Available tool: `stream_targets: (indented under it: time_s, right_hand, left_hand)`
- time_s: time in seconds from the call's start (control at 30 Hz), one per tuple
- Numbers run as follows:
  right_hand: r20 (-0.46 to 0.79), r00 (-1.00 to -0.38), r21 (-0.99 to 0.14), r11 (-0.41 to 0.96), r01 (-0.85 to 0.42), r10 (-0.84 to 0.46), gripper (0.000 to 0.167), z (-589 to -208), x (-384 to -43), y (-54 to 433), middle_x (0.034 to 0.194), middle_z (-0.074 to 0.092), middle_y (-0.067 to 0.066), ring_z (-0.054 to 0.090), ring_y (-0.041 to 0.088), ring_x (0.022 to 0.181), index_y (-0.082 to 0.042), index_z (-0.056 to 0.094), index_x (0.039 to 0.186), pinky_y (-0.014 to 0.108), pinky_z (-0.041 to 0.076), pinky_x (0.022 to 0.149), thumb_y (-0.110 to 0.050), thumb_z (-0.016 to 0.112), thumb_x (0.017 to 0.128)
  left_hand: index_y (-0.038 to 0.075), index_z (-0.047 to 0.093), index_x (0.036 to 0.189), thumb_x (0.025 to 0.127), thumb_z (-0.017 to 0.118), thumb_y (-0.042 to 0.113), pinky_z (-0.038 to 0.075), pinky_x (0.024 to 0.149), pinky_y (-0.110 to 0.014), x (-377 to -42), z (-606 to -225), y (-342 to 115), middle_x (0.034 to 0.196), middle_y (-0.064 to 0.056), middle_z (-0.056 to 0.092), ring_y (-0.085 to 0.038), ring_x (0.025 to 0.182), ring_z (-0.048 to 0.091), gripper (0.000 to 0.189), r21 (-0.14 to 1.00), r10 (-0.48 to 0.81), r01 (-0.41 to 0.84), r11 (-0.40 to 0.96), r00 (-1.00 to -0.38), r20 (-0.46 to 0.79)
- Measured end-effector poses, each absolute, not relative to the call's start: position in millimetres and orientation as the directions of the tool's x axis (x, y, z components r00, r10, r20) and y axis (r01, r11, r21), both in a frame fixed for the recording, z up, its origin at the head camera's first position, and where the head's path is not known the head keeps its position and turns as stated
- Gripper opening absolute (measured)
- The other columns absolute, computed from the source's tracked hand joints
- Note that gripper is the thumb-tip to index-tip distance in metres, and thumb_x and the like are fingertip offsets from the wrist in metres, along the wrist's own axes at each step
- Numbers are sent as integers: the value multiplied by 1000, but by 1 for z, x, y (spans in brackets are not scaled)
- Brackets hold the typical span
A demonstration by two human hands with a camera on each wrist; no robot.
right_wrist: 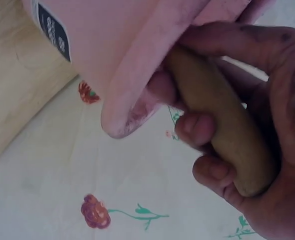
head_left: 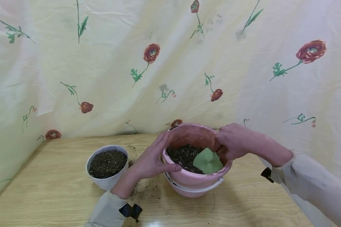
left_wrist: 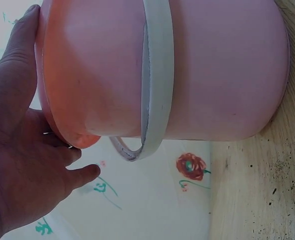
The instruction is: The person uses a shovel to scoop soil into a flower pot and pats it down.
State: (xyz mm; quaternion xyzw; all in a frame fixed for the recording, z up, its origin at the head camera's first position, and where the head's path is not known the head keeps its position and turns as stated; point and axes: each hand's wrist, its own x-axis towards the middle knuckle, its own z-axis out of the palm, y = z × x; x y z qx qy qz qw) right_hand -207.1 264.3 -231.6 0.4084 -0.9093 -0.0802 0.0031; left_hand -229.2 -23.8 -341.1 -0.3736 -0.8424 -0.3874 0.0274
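In the head view, a pink bucket [head_left: 184,180] with a pale bail handle [head_left: 199,189] stands on the table, with dark soil [head_left: 184,154] inside. My left hand [head_left: 152,157] rests at its left rim, thumb along the front edge and fingers spread along the side. The left wrist view shows this hand [left_wrist: 32,145] against the bucket wall [left_wrist: 222,70]. My right hand [head_left: 236,142] reaches over the right rim and grips a garden trowel [head_left: 207,161], its green blade down at the soil. In the right wrist view, fingers curl round the trowel's thick olive handle [right_wrist: 217,115].
A white pot [head_left: 105,182] filled with dark soil stands left of the bucket, close to my left forearm. Loose soil crumbs [head_left: 145,190] lie on the wooden table [head_left: 59,189] between them. A flower-printed curtain [head_left: 108,63] hangs right behind the bucket.
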Motion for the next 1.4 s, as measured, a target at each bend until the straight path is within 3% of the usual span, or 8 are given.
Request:
stream_targets:
  time_s: [0.23,0.37,0.6,0.77,1.13,1.4]
  right_hand:
    - [-150,-659,5,666,-746,-737,36,-233,-210,257,49,21,-21,24,-3,47,-26,41,49,18,26,46,-10,68,67]
    - [-192,-625,-89,648,-756,-756,35,-233,-213,255,48,26,-23,24,-6,46,-27,48,50,16,24,47,-9,69,72]
    - [-166,-567,-210,591,-779,-807,32,-236,-219,254,54,29,-24,26,-9,48,-24,54,56,14,24,47,-12,68,82]
    - [-170,-528,-255,555,-792,-832,27,-244,-223,250,57,36,-25,33,-7,53,-23,61,62,14,33,50,-12,65,86]
    - [-259,-514,-529,565,-632,-818,32,-258,-229,248,58,42,-15,40,-3,50,-10,61,65,15,37,51,-9,55,97]
    - [-328,-566,-556,639,-532,-757,31,-255,-228,245,57,47,-10,45,1,51,-15,63,67,18,43,55,-12,55,98]
  left_hand:
    - [18,9,156,72,76,58,24,113,-48,-229,-341,-24,161,7,7,-25,144,20,115,643,597,635,427,-732,327]
    - [18,8,156,72,77,57,23,113,-48,-228,-340,-24,161,10,5,-24,144,19,116,657,594,622,426,-740,316]
    - [18,5,157,72,77,58,23,113,-49,-228,-340,-24,161,10,4,-25,144,18,118,675,587,602,426,-752,301]
    - [17,5,156,72,78,55,23,113,-48,-228,-340,-24,161,8,6,-24,144,19,118,682,585,602,415,-751,306]
    - [17,6,157,71,79,55,22,114,-47,-228,-342,-23,161,9,6,-22,144,18,119,687,583,607,399,-746,321]
    - [18,6,156,71,78,57,20,114,-48,-225,-342,-23,160,12,2,-22,145,14,119,691,577,594,412,-757,306]
